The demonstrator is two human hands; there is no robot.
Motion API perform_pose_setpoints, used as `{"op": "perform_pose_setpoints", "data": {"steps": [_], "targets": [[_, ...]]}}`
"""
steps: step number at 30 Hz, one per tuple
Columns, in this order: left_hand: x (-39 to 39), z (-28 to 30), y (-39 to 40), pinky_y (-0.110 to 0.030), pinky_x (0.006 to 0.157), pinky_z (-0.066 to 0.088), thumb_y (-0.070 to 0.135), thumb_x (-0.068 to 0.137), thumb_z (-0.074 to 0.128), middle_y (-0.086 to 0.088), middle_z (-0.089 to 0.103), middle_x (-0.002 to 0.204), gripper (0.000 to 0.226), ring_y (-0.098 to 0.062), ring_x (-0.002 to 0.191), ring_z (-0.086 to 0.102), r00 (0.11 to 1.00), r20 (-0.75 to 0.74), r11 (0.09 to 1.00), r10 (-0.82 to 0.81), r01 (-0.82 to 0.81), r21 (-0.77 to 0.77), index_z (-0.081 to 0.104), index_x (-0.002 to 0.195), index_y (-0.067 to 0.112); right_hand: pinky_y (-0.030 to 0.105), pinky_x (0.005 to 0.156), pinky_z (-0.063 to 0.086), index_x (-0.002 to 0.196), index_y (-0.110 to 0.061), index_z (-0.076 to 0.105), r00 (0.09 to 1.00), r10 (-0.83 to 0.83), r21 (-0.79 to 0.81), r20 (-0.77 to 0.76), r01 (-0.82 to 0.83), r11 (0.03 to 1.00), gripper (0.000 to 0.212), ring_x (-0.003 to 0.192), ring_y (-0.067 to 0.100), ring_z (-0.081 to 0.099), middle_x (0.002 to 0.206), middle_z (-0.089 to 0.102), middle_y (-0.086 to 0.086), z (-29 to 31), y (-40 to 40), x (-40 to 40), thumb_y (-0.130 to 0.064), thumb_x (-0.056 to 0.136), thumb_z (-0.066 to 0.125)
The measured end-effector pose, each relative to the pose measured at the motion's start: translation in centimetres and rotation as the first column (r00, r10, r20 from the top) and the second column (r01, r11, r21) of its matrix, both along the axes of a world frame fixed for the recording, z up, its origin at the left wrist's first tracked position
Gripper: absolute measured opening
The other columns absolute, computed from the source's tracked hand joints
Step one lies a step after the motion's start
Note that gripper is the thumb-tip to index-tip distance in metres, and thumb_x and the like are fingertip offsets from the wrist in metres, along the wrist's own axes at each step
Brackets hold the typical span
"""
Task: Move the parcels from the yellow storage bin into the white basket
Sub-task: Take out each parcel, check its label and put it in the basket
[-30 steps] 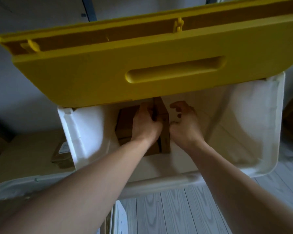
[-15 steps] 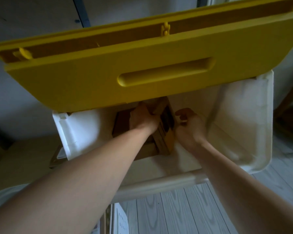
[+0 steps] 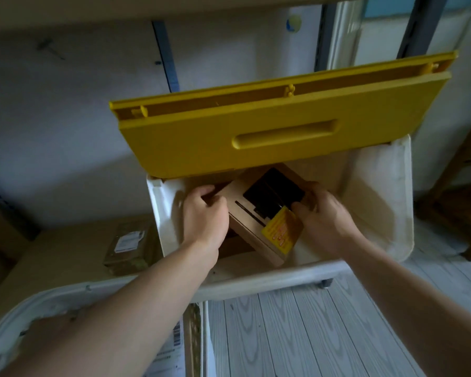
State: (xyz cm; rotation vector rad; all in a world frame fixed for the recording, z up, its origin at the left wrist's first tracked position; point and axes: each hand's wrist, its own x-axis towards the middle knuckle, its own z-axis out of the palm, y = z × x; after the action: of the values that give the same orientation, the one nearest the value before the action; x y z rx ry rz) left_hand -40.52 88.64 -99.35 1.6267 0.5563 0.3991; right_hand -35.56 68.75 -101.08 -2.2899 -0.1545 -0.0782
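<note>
Cardboard parcel (image 3: 267, 213) gripped, fingers (image 3: 201, 193) perhaps underneath

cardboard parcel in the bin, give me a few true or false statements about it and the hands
1. Both hands hold the cardboard parcel. True: the left hand grips its left end and the right hand its right end.
2. The parcel carries a yellow sticker. True.
3. The yellow lid is closed over the bin. False: it is raised, and the bin's white interior is open to view.
4. The parcel already lies in the white basket. False: it is in the hands, over the bin.
5. The parcel's upper face is plain brown. False: it bears a large black patch.
</note>
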Motion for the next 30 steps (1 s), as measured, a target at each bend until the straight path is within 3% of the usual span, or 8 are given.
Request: {"op": "perform_pose_setpoints", "data": {"steps": [6,8,10,13,16,23,26,30], "targets": [[-5.2,1.9,0.7,-0.049,0.086,0.060,0.028,0.094,0.052,-0.003,0.071,0.111,0.022,-0.023,0.102,0.069,0.993,0.058,0.995,-0.099,0.099,0.008,0.066,0.109,0.035,0.030,0.089,0.035,0.141,-0.021,0.050,0.990,-0.100,0.078,0.103,0.092,0.993,0.047,0.124,0.031,0.048,0.130,0.061,0.010,1.7,-1.2,-2.4,-0.030,0.097,0.062],[-7.2,2.4,1.0,-0.040,0.081,0.058,0.023,0.105,0.045,-0.006,0.070,0.111,0.021,-0.023,0.102,0.069,0.984,0.073,0.987,-0.161,0.159,0.035,0.062,0.116,0.031,0.036,0.097,0.042,0.138,-0.023,0.053,0.986,-0.151,0.159,0.065,0.139,0.978,0.045,0.123,0.032,0.053,0.129,0.062,0.011,2.2,-1.9,-3.0,-0.035,0.095,0.063],[-9.1,3.4,1.8,-0.033,0.076,0.055,0.023,0.108,0.042,-0.006,0.069,0.110,0.021,-0.019,0.098,0.069,0.976,0.106,0.980,-0.191,0.183,0.079,0.059,0.121,0.028,0.042,0.089,0.054,0.129,-0.028,0.059,0.987,-0.158,0.258,-0.027,0.159,0.953,0.044,0.107,0.030,0.064,0.118,0.068,0.008,2.7,-2.3,-3.9,-0.045,0.089,0.066],[-11.8,4.3,4.1,-0.032,0.073,0.053,0.022,0.109,0.040,-0.006,0.070,0.103,0.022,-0.014,0.087,0.068,0.969,0.129,0.976,-0.208,0.197,0.093,0.059,0.120,0.026,0.033,0.062,0.055,0.119,-0.020,0.067,0.969,0.057,0.442,-0.240,0.057,0.895,0.035,0.077,0.022,0.069,0.090,0.072,0.005,3.4,-1.8,-5.9,-0.044,0.094,0.064],[-14.6,4.6,6.5,-0.030,0.074,0.052,0.023,0.109,0.040,-0.002,0.070,0.095,0.023,-0.010,0.084,0.069,0.968,0.113,0.975,-0.223,0.220,0.039,0.061,0.118,0.027,0.033,0.069,0.055,0.126,-0.020,0.064,0.907,0.249,0.529,-0.340,-0.035,0.848,0.042,0.088,0.024,0.072,0.105,0.075,0.010,4.0,-0.7,-8.1,-0.047,0.094,0.065],[-17.8,5.5,11.8,-0.027,0.063,0.051,0.029,0.102,0.058,-0.001,0.071,0.091,0.017,-0.017,0.086,0.068,0.986,0.161,0.990,0.034,-0.011,-0.142,0.063,0.113,0.018,0.031,0.058,0.060,0.115,-0.020,0.066,0.777,0.565,0.672,-0.278,-0.263,0.693,0.034,0.076,0.022,0.075,0.092,0.077,0.007,6.8,4.2,-13.2,-0.036,0.087,0.058],[-18.5,6.7,13.5,-0.031,0.063,0.057,0.037,0.098,0.061,0.004,0.073,0.079,0.026,-0.015,0.073,0.072,0.976,0.199,0.959,0.085,-0.027,-0.281,0.059,0.113,0.016,0.033,0.056,0.061,0.114,-0.019,0.066,0.807,0.559,0.748,-0.189,-0.251,0.615,0.032,0.074,0.023,0.074,0.093,0.076,0.009,7.7,6.6,-14.2,-0.037,0.089,0.054],[-20.5,7.9,15.2,-0.032,0.064,0.063,0.039,0.090,0.066,0.001,0.076,0.087,0.038,-0.020,0.078,0.076,0.959,0.282,0.954,0.022,0.064,-0.293,0.059,0.119,0.015,0.034,0.056,0.059,0.116,-0.022,0.064,0.839,0.534,0.820,-0.109,-0.228,0.526,0.037,0.072,0.022,0.072,0.090,0.074,0.006,8.5,9.6,-14.6,-0.041,0.085,0.055]]}}
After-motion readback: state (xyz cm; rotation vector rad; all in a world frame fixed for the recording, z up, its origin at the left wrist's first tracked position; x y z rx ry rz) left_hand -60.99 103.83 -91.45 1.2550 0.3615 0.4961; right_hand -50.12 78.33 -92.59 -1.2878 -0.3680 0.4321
